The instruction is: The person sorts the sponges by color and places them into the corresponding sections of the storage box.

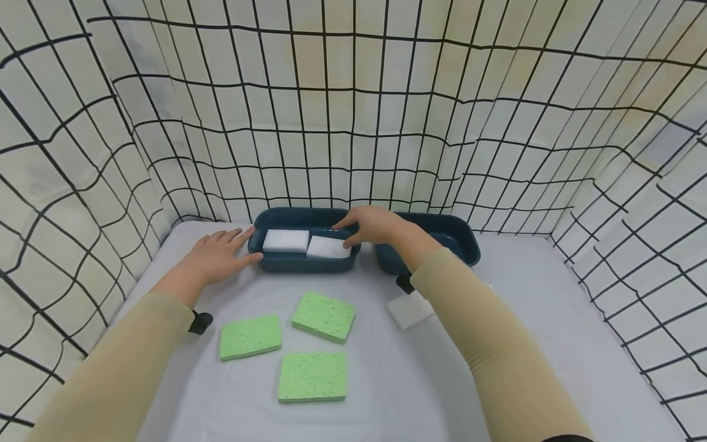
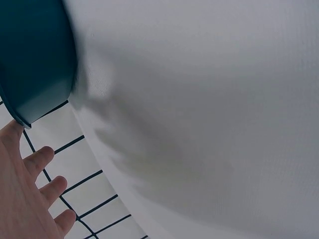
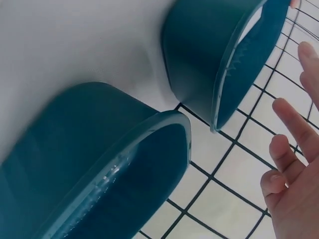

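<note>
Two white sponge blocks, a left one [image 1: 286, 240] and a right one [image 1: 328, 247], lie side by side in the left dark blue-green tub [image 1: 306, 265]. My left hand [image 1: 218, 255] has its fingers spread and touches that tub's left end. Over the tub's right end is my right hand [image 1: 371, 224], fingertips by the right block; the right wrist view shows its fingers loosely extended with nothing visibly gripped. Three green speckled sponges, one at left [image 1: 251, 337], one at upper right [image 1: 323, 316] and one in front [image 1: 312, 376], lie on the table.
A second blue-green tub [image 1: 469, 245] stands to the right, partly behind my right forearm. Another white block [image 1: 410, 309] lies on the white table beside that forearm, which partly hides it. Black wire grid walls [image 1: 353, 129] rise at the back and both sides.
</note>
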`<state>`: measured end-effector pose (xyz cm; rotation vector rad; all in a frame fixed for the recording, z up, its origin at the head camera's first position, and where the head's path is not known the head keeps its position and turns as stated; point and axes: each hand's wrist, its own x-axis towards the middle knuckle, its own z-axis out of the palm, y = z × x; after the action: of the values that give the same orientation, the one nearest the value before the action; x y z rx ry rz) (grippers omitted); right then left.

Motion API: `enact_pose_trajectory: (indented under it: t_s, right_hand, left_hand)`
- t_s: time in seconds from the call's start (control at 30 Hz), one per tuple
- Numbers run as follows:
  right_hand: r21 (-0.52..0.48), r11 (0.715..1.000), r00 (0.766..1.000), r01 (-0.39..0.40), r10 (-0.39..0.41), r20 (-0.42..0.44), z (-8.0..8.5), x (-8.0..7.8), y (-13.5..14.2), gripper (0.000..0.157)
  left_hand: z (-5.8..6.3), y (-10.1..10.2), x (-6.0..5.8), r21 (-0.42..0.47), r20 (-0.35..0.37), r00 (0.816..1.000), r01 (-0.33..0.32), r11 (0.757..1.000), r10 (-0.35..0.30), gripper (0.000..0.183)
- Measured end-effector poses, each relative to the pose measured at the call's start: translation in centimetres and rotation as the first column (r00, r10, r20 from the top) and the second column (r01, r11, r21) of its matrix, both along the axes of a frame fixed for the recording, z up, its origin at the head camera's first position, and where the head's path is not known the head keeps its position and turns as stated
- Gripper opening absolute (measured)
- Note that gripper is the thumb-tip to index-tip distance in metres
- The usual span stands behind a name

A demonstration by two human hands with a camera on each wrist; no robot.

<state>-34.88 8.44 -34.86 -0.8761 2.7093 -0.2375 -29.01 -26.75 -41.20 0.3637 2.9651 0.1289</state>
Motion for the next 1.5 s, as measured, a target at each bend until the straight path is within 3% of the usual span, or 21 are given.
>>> enact_pose_trajectory:
  t_s: [0.2,0.43,0.7,1.1,1.27,1.5]
  right_hand:
    - [-0.113,0.993,0.999,0.037,-0.033,0.04,0.6,1.3,2.1,0.052]
    - [-0.244,0.968,0.997,0.055,-0.038,0.072,0.1,2.7,6.3,0.052]
    - [-0.239,0.967,0.995,0.094,-0.084,0.052,-0.7,5.3,11.9,0.054]
    - [-0.238,0.952,0.981,0.19,-0.172,0.094,-2.1,10.1,20.1,0.059]
    - [-0.247,0.946,0.978,0.207,-0.192,0.084,-2.8,10.9,21.5,0.055]
    - [-0.232,0.959,0.984,0.164,-0.142,0.107,-4.1,11.0,21.0,0.056]
  left_hand:
    - [0.3,0.1,0.2,-0.002,-0.007,1.0,0.002,1.0,-0.002,0.1]
    - [-0.2,-0.1,-0.1,0.003,-0.014,1.0,0.01,1.0,-0.01,0.099]
    - [-0.4,-0.3,-0.2,-0.004,-0.024,1.0,0.018,1.0,-0.018,0.1]
    - [-0.2,-0.1,-0.2,0.0,-0.024,0.999,0.023,1.0,-0.023,0.098]
    - [-0.2,-0.1,-0.3,-0.012,-0.021,1.0,0.021,1.0,-0.021,0.098]
    - [-0.3,-0.1,-0.2,-0.009,-0.026,0.999,0.026,1.0,-0.026,0.095]
